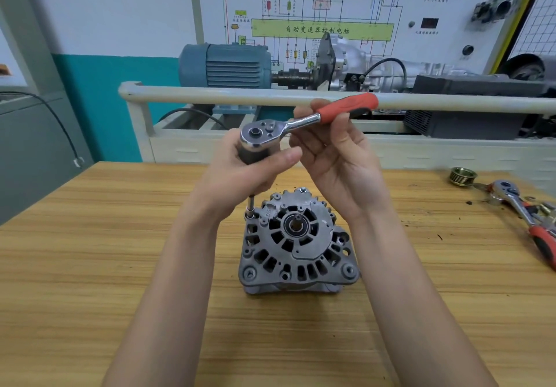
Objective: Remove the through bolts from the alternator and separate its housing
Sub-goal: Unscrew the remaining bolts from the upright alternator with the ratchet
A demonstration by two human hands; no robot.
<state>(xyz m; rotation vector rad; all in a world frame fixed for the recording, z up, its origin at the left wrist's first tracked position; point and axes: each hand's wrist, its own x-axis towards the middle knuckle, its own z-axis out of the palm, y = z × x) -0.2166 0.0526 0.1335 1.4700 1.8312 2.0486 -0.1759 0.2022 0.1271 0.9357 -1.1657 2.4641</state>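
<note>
Two hands on one ratchet (304, 122): left hand (240, 173) wrapped round the upright extension under its head, right hand (334, 146) loosely gripping the red handle. Socket (249, 214) straight below, on a bolt at the left rim of the alternator (298, 242), upright on the counter (90, 266).

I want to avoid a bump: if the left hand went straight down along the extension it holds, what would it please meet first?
Probably the alternator: the left hand grips the extension whose socket sits at the housing's upper-left corner, apparently on a bolt, though depth is unclear.
</note>
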